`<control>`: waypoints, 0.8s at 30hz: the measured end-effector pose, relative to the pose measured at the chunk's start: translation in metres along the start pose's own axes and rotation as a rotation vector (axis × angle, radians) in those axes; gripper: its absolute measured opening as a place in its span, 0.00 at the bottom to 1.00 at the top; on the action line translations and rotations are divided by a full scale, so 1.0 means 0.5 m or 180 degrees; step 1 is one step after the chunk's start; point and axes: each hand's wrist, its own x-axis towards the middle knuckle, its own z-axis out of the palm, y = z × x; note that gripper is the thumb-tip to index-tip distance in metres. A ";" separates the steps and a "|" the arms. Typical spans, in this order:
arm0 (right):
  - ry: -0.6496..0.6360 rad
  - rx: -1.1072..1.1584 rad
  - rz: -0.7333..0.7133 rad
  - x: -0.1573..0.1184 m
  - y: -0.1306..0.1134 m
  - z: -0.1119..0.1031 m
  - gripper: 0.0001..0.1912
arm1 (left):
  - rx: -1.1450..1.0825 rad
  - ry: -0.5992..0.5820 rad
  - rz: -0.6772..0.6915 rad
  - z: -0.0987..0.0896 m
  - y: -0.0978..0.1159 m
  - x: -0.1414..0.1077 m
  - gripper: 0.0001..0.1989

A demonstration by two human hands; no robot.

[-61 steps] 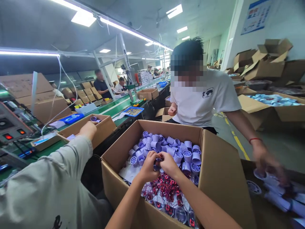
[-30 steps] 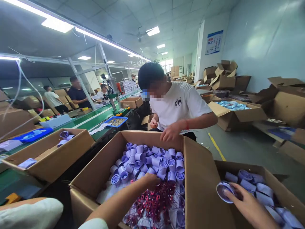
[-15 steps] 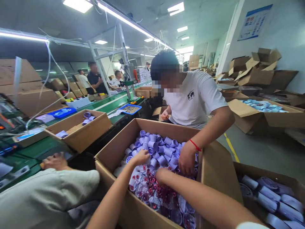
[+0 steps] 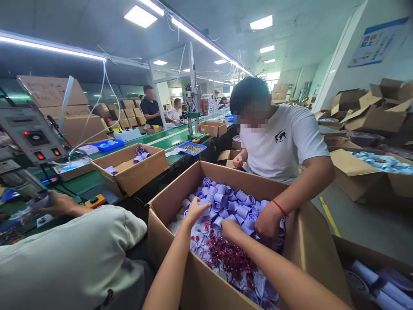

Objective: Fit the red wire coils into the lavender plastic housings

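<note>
My left hand (image 4: 196, 211) is over the left part of a large cardboard box (image 4: 176, 189). Its thumb and fingers close round a lavender plastic cylinder (image 4: 204, 211). To its right, my right hand (image 4: 231, 230) is closed, its fingertips pointing down and mostly hidden, so what they hold does not show. Many short lavender cylinders (image 4: 241, 211) fill the far side of the box. Nearer me lies a tangled heap of small red parts with dark wires (image 4: 230, 258), on top of whitish and clear pieces.
A co-worker's hand (image 4: 269, 221) with a red wristband reaches into the box's right side. At left, another person's hand (image 4: 63, 204) is beside a machine (image 4: 37, 133). A smaller carton (image 4: 138, 178) and blue tray (image 4: 193, 148) stand along the green conveyor line.
The view has swung left, bringing the machine into sight. My left hand now has a lavender cylinder showing in its fingers. My right hand has lifted from the red parts toward the cylinders.
</note>
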 end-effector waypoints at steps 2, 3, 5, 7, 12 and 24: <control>-0.0147 -0.0155 0.0049 -0.010 0.007 -0.004 0.13 | -0.0040 -0.0017 -0.0005 -0.001 0.000 -0.006 0.13; -0.0242 -0.0200 0.0072 -0.020 0.010 -0.002 0.13 | -0.0038 -0.0033 0.0019 -0.001 0.000 -0.009 0.13; -0.0435 -0.0242 0.0122 -0.044 0.016 0.009 0.12 | -0.0001 -0.0053 0.0101 -0.002 0.000 -0.018 0.13; -0.0572 -0.0229 0.0158 -0.061 0.016 0.020 0.11 | 0.0092 -0.0051 0.0186 -0.004 0.001 -0.025 0.13; -0.0658 0.0112 0.0040 -0.031 -0.013 0.000 0.15 | 0.0333 -0.0108 0.0278 -0.009 0.000 -0.027 0.12; -0.0520 0.2280 -0.0544 0.021 -0.084 -0.203 0.25 | 0.0322 -0.1644 0.0841 0.025 0.026 -0.066 0.21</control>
